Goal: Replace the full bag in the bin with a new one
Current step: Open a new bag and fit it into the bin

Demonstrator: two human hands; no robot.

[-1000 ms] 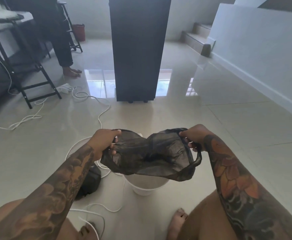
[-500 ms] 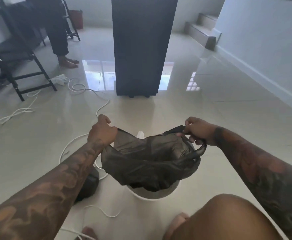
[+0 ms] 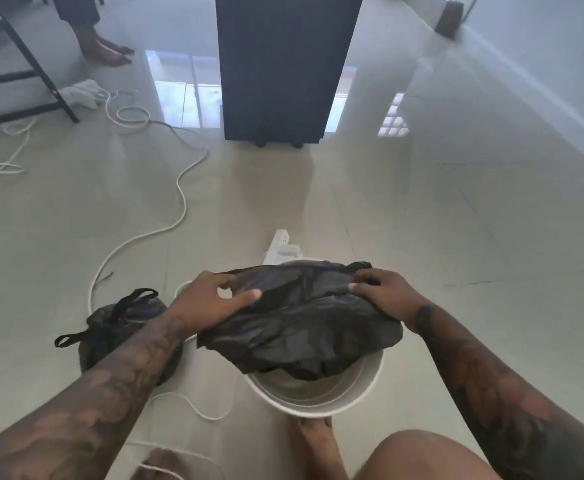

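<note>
While the new black bag [image 3: 301, 327] drapes across the white bin's [image 3: 318, 407] mouth on the floor [image 3: 456, 271], both hands pinch its rim: left hand [image 3: 210, 299] on the left edge, right hand [image 3: 385, 294] on the right. Left of the bin sits the tied full bag [image 3: 117, 327].

Soft hazy daylight, bright window reflections glaring on the glossy pale tiled floor [image 3: 422, 209] beside the tall black cabinet [image 3: 283, 64], faint soft shadows, milky low contrast, wide-angle bending at the edges, slight blur in the far corners
</note>
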